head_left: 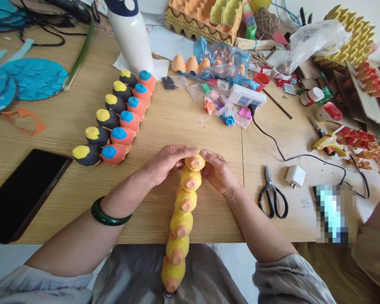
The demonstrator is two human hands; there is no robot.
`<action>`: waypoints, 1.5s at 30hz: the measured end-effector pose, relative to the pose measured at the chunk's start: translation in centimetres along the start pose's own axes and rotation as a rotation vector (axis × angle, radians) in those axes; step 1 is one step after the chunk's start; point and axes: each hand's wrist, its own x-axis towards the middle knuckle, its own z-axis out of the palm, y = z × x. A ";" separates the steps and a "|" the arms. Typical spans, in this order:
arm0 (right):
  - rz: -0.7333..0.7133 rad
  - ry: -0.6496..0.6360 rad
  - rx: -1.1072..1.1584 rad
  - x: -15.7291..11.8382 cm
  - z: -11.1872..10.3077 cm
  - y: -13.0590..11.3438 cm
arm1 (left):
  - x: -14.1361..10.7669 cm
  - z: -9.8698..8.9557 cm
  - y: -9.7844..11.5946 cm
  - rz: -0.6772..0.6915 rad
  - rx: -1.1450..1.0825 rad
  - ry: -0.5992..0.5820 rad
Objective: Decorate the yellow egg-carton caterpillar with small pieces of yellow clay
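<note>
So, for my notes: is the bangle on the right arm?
No, the bangle is on the left arm.

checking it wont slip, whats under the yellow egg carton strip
The yellow egg-carton strip lies across the wooden table's edge, its lower end over the person's grey clothing. The surface beneath the cups is hidden.

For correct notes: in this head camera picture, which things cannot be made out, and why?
In the head view:
The top yellow egg-carton cup: partly hidden by the left hand and right hand.
The object at the table's right edge: blurred by pixelation, kind unknown.
The white bottle: top cut off by the upper edge.
The marks on the table: too small to read.
</note>
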 end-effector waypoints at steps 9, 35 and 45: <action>0.030 -0.072 0.009 0.5 -0.8 0.1 | 0.3 -0.6 0.0 0.069 -0.026 -0.087; -0.072 -0.165 -0.040 0.1 -1.3 -0.3 | -0.3 -0.4 0.4 0.290 0.131 -0.130; -0.022 -0.144 -0.001 0.8 -1.4 -0.5 | 0.1 -0.1 0.1 0.243 0.023 -0.098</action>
